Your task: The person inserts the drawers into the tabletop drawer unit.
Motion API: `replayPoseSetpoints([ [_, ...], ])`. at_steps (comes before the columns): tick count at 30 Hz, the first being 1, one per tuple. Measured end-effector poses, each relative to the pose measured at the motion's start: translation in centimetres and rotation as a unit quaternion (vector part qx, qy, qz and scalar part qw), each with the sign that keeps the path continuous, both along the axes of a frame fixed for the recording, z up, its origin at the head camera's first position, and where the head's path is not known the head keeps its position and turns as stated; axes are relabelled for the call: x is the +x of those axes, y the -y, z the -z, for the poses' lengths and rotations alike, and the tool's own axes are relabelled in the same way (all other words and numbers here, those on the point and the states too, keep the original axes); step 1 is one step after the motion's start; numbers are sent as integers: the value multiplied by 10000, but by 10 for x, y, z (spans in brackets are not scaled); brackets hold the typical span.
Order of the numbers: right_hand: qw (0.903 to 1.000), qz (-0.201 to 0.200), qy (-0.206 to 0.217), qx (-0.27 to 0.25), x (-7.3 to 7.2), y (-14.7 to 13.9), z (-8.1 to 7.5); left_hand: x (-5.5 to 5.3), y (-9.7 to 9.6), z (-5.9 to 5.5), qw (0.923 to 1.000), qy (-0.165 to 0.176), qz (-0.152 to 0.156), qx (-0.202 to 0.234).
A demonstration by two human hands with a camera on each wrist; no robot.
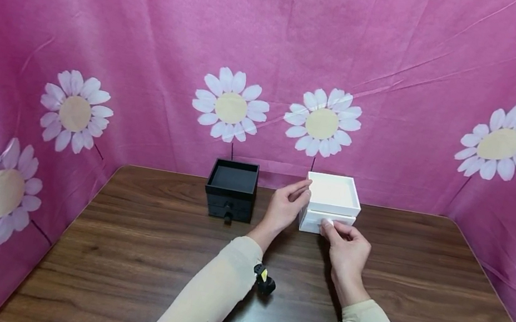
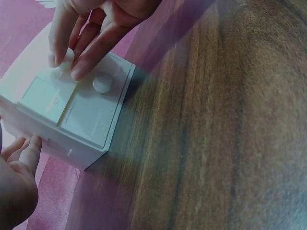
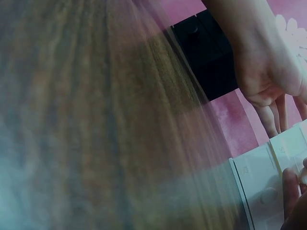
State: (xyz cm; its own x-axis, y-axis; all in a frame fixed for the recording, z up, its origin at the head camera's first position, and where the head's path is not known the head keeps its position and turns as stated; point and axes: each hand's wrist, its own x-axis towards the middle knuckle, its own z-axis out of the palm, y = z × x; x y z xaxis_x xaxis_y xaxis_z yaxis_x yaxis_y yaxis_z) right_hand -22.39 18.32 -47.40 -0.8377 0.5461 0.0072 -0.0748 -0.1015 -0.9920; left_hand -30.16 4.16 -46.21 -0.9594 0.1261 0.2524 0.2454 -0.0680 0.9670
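A small white drawer box (image 1: pixel 332 195) with an open tray top stands at the back of the table. My right hand (image 1: pixel 347 251) is at its front, and thumb and fingers pinch the upper drawer's round knob (image 2: pixel 69 53). The lower drawer's white knob (image 2: pixel 102 82) shows uncovered below that hand. Along the box's left side, my left hand (image 1: pixel 285 205) rests its extended fingertips (image 2: pixel 32 146) against the wall. Whether the upper drawer is slightly pulled out, I cannot tell.
Left of the white box stands a similar black drawer box (image 1: pixel 231 190) with a tray top and knobs. Both are on a brown wooden table (image 1: pixel 143 278). A pink cloth (image 1: pixel 279 29) with daisies hangs behind and at the sides.
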Motion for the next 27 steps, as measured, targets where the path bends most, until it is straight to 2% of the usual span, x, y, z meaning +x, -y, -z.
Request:
replayPoseSetpoints([
  [19, 9999, -104, -39, -115, -5, -1, 3, 0, -1, 1, 9998, 143, -31, 115],
  [22, 9999, -167, 2, -21, -4, -5, 4, 0, -1, 0, 9997, 196, 76, 98],
  [27, 9988, -447, 177, -9, 3, -9, 0, 3, 9, -5, 9991, 208, 221, -283],
])
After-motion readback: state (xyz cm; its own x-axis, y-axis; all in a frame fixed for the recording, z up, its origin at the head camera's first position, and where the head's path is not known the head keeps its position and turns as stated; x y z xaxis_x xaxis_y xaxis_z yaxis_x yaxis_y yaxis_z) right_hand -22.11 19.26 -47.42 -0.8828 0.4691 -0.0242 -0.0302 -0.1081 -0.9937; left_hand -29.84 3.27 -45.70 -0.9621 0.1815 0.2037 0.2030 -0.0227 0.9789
